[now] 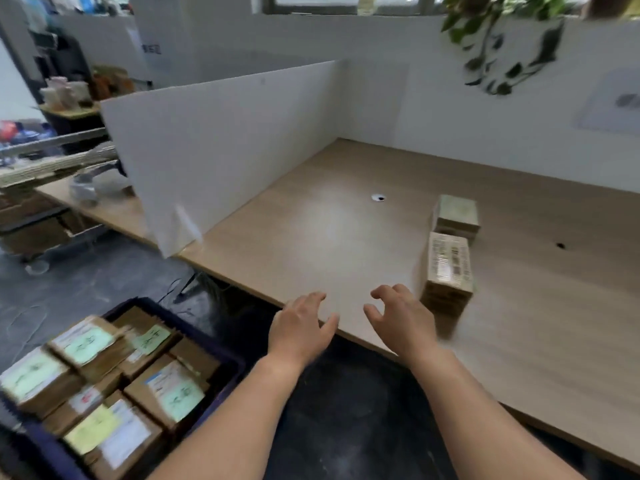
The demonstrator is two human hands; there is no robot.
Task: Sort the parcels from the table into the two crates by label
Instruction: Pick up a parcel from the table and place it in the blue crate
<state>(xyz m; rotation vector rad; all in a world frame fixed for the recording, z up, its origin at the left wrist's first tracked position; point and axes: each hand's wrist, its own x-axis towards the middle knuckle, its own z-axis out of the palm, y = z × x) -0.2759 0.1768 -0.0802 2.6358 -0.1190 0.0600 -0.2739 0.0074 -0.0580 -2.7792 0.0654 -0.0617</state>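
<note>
Two parcels are left on the table (346, 237), and you're reaching in over its near edge. Down at your left sits the dark crate (221, 344), already packed with labelled boxes. The near parcel (448, 271) stands just right of your right hand (403, 323), printed label facing up; the far parcel (455, 213) sits right behind it, touching or nearly so. Both look like stiff taped cardboard, small, probably light, and the tape may be a bit slick. Your left hand (301, 327) hovers with fingers spread, your right with fingers loosely curled, and neither grip holds anything. I'd take the near one across its long sides, thumb opposite fingers, keeping the label visible to read.
</note>
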